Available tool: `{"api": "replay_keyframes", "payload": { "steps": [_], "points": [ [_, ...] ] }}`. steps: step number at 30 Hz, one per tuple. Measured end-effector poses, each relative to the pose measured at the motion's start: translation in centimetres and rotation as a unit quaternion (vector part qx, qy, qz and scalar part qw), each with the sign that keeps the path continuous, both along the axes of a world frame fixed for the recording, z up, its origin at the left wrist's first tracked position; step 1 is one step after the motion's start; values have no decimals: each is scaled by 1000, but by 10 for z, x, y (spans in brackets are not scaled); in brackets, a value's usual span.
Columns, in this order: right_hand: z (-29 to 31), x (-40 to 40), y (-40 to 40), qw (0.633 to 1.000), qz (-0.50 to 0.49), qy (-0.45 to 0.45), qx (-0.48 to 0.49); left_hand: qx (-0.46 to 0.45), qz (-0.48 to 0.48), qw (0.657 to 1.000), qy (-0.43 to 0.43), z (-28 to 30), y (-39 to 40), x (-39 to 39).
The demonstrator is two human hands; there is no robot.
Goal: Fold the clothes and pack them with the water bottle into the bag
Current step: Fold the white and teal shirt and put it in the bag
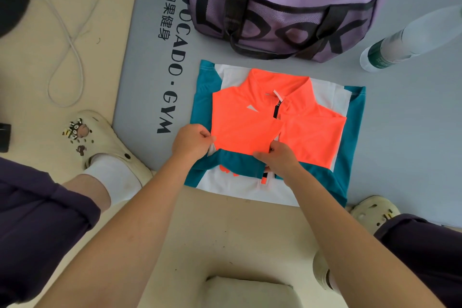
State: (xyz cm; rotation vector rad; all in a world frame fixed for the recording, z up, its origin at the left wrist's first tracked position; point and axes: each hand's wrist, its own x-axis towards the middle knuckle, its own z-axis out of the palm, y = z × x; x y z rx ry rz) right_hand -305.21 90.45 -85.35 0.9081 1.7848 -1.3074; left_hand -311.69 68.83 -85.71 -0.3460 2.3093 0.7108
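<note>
Both hands pinch the folded orange top's [270, 130] near edge, left hand [192, 144] at its corner, right hand [277, 159] mid-edge. Beyond them stands the purple bag [287, 20], open; the water bottle [410, 40] lies far right.

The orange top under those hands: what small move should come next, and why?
Probably lift the near edge and fold it away toward the collar. Both hands, left and right, pinch the near hem of the orange top, whose sides are already folded in. It lies on a teal-and-white garment, with the open purple bag beyond.
</note>
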Motion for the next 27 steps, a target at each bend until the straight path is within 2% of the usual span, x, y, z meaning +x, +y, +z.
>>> {"api": "replay_keyframes", "payload": {
  "steps": [4,7,10,12,16,20,23,25,27],
  "points": [
    [0,-2,-2,1000,-3,4,-6,22,48,999,-3,2,-20,-10],
    [0,-4,-4,1000,-12,-4,2,26,46,999,-5,3,-13,-8],
    [1,-4,-4,1000,-25,-10,-1,-21,11,999,23,-1,6,1],
    [0,-3,-4,1000,-25,-12,-3,-36,36,997,55,-4,14,6],
    [0,-4,-4,1000,-24,-1,-5,51,127,989,59,-8,8,12],
    [2,-5,-5,999,-27,17,-3,132,164,977,22,-3,-5,3],
    [3,-2,-9,987,-117,-2,-108,193,194,961,-31,6,-6,-7],
    [3,-1,-12,984,-128,-10,-124,188,186,964,-18,8,-7,-11],
    [1,-1,-15,992,-96,-14,-84,143,172,975,15,7,-10,-11]
  ]
}}
